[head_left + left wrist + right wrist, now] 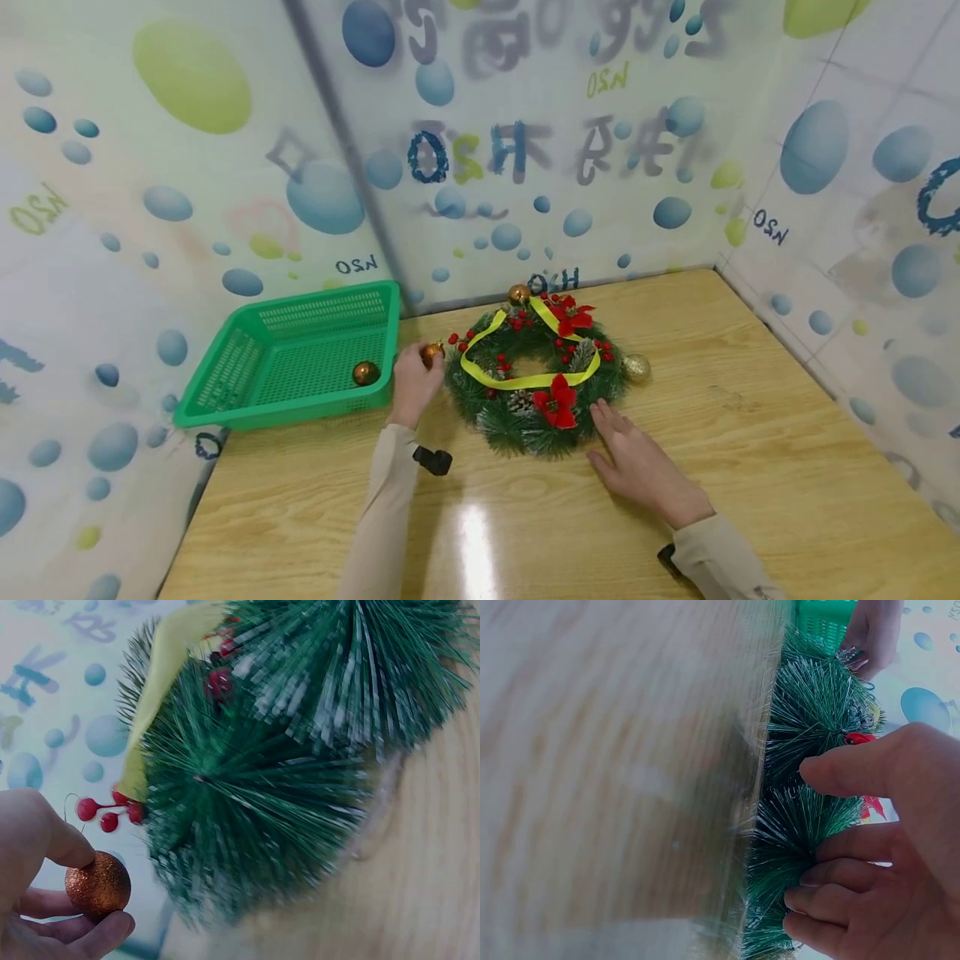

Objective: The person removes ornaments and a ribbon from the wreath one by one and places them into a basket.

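Observation:
A glittery copper bauble (98,886) is pinched between the thumb and fingers of my left hand (417,383), at the left side of the green wreath (480,417). A thin wire loop shows above the bauble in the left wrist view. My right hand (647,468) touches the wreath's lower right edge with its fingers fairly straight. The wreath lies flat, with red flowers (557,403), red berries and a loose yellow ribbon (517,383) across its top. A gold bauble (636,367) sits at its right edge, and a copper bauble (519,294) at its back.
Left of the wreath stands a green plastic basket (300,415) with a copper bauble (366,372) inside. The wooden table (750,483) meets walls (480,108) covered in a bubble-patterned sheet at the back and sides.

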